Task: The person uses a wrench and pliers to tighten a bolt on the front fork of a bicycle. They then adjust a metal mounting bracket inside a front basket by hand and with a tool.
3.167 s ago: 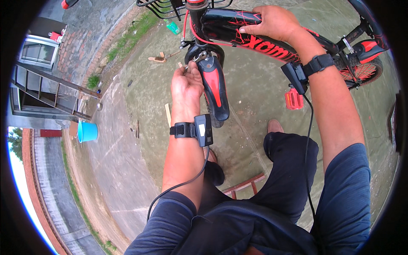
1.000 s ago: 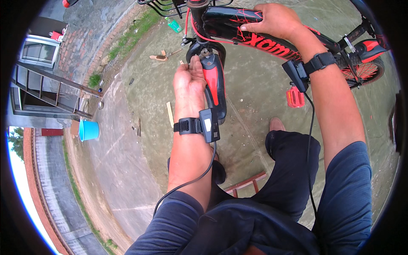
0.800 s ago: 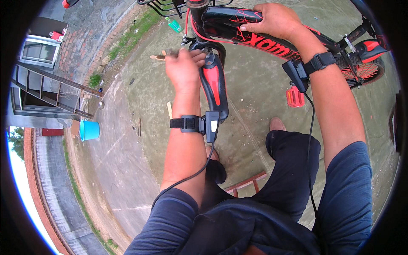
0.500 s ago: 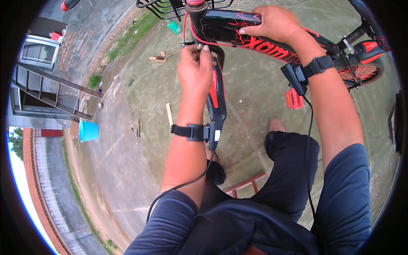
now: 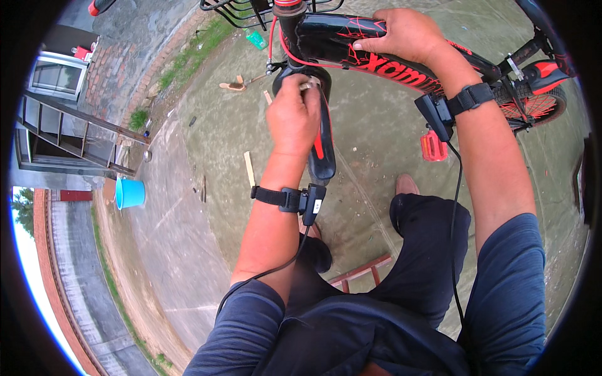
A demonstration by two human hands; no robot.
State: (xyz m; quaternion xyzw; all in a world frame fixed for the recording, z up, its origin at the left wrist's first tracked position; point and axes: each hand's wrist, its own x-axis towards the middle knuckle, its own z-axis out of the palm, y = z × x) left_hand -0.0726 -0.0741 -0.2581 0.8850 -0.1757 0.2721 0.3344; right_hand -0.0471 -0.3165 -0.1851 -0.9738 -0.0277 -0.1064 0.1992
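My left hand (image 5: pixel 293 116) is closed on a small silvery metal piece (image 5: pixel 308 85), probably a wrench, partly hidden by its fingers, at the fork crown above the front mudguard (image 5: pixel 322 160), which is black with red trim. My right hand (image 5: pixel 407 34) is wrapped over the black-and-red bicycle frame (image 5: pixel 338 30), its thumb along the near side of the tube. The head tube (image 5: pixel 287 34) rises beside red cables, with a black wire basket (image 5: pixel 232 11) beyond it. A red pedal (image 5: pixel 434 145) hangs below the frame.
A blue bucket (image 5: pixel 130 193) and a metal ladder (image 5: pixel 84 128) stand at the left. A green bottle (image 5: pixel 256 40) and wooden scraps (image 5: pixel 248 168) lie on the ground. Red metal rails (image 5: pixel 360 269) show between my legs. The rear wheel (image 5: pixel 545 106) is at the right.
My left hand has turned from palm-up beside the mudguard to back-up over the fork crown, and its forearm has rotated with it. My right hand stays on the frame.
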